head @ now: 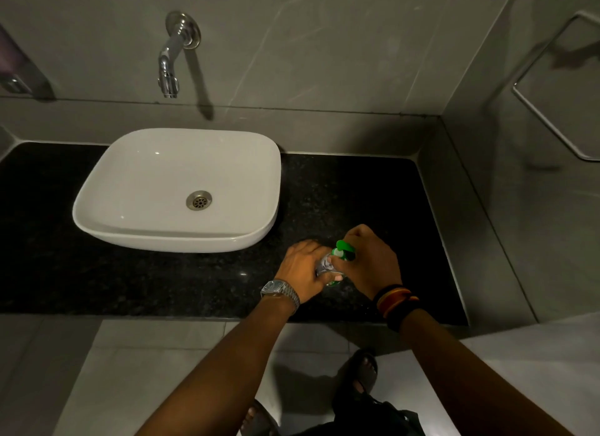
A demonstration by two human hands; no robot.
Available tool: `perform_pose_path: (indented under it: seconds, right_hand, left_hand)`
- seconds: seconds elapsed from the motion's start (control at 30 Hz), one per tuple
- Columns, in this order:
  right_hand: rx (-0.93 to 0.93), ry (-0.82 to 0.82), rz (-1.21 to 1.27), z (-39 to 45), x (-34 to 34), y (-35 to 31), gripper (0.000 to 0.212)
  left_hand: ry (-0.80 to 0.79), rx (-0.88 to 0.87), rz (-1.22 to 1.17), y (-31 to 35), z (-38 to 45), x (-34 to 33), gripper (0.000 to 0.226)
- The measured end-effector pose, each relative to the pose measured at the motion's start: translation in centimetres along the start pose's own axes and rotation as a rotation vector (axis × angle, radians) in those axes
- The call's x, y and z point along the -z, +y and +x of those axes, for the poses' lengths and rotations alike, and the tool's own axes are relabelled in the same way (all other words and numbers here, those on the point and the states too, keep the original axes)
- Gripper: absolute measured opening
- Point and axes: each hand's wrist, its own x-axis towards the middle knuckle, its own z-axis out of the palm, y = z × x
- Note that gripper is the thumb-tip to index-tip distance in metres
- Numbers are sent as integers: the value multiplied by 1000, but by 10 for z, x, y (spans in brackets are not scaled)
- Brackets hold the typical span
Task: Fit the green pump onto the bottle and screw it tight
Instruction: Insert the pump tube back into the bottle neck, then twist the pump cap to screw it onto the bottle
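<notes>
Dark speckled stone is forming the counter (357, 192), with grey tiled walls rising behind it. At about ten o'clock from the hands, a white basin (177, 189) is sitting on the counter, holding nothing but its metal drain (198, 200), and a chrome tap (170, 62) is jutting from the wall above it. Near the counter's front edge, the left hand (303, 267) is wrapping closed around the clear bottle (326, 267); its contents are too hidden to tell. The right hand (370, 260) is clamping around the green pump (344, 250), which is sitting at the bottle's top. A watch (279, 289) is circling the left wrist, and bands (394, 301) the right.
</notes>
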Motion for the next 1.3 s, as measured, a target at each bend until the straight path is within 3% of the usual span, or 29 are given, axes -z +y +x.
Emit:
perform_pose_path:
  seconds: [0.2, 0.33, 0.4, 0.5, 0.57, 0.67, 0.8, 0.97, 1.13, 1.3]
  right_hand:
    - [-122, 11, -7, -1, 0, -1, 43]
    - [-20, -72, 207, -8, -3, 8, 60]
    - [30, -109, 285, -10, -1, 15, 49]
    - [13, -30, 197, -7, -4, 13, 29]
    - [-60, 8, 157, -4, -7, 7, 38]
    - [-25, -35, 255, -8, -12, 13, 43]
    - [32, -19, 225, -12, -12, 22, 28]
    - [-17, -30, 263, -8, -13, 15, 40]
    - [24, 5, 236, -9, -10, 17, 22]
    - [-15, 60, 221, -3, -11, 9, 35]
  left_hand:
    - [18, 6, -5, 1, -2, -1, 48]
    - [26, -3, -2, 3, -3, 0, 43]
    - [21, 0, 1, 2, -2, -1, 50]
    - [10, 3, -9, 1, -3, -1, 54]
    - [19, 6, -21, 2, -3, -1, 52]
    - [23, 6, -9, 3, -3, -1, 46]
    - [-1, 18, 20, 1, -2, -5, 54]
    - [1, -7, -8, 4, 1, -1, 50]
    - [23, 9, -9, 1, -1, -5, 54]
    - [40, 26, -11, 1, -1, -5, 50]
